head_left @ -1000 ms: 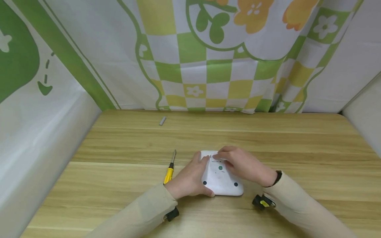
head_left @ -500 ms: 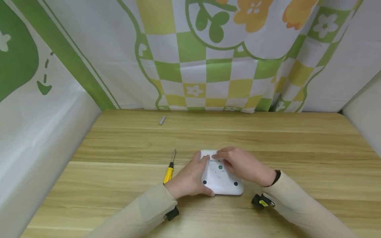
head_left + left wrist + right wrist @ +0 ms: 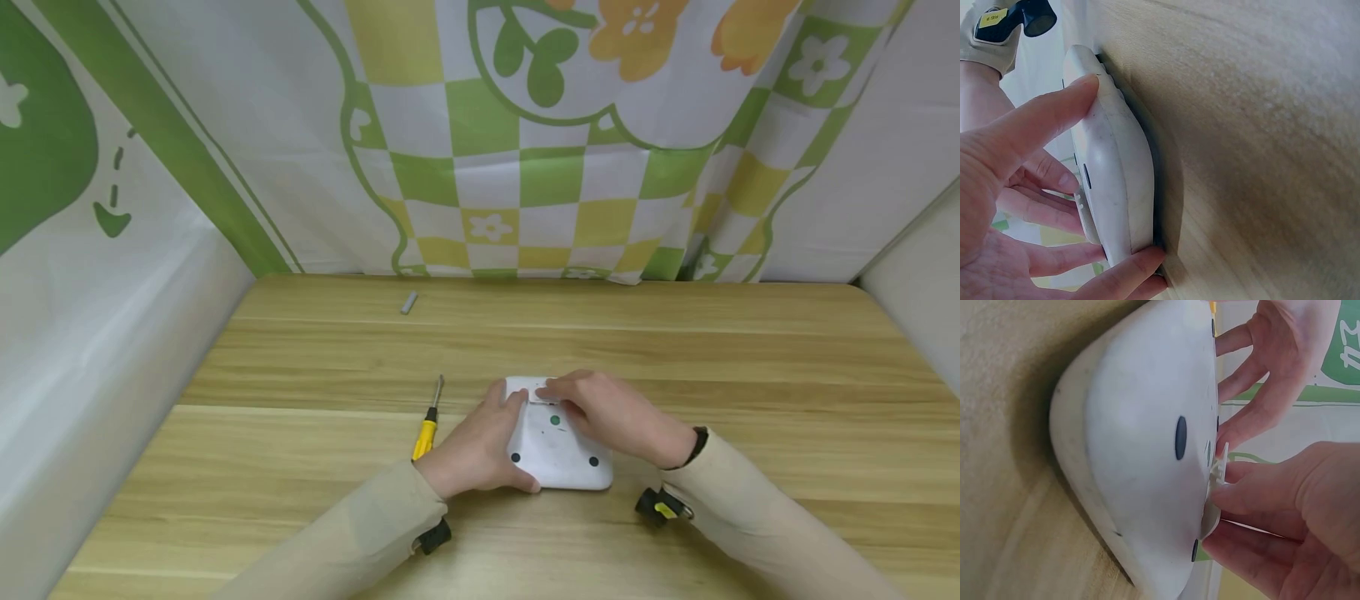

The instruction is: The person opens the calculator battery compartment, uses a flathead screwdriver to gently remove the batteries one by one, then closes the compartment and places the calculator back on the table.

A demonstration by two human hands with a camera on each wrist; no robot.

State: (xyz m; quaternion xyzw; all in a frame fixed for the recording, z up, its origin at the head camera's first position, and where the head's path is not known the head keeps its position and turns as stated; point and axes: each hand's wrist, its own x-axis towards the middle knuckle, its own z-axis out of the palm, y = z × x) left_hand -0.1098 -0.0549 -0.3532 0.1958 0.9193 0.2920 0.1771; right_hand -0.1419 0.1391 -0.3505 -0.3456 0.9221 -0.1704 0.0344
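A white plastic device [image 3: 562,471] lies on the table with its underside up, showing round dark feet and a green dot. My left hand [image 3: 476,450] grips it from the left, thumb on the near edge and fingers towards the far end. My right hand [image 3: 618,421] pinches a small white cover [image 3: 1213,509] between thumb and fingers at the far end of the underside. In the right wrist view the cover stands tilted, its tabbed edge raised off the device. The fingers partly hide where its other edge meets the device.
Left of the device lies a yellow-handled screwdriver [image 3: 425,437], its handle end partly behind the left wrist. A small grey bar [image 3: 408,302] sits near the table's [image 3: 712,333] back edge. Patterned curtains [image 3: 547,183] hang behind.
The white cover has shifted in the right fingers and now lies over the dark slit seen a second ago. Both hands stay in nearly the same place; the left keeps its grip.
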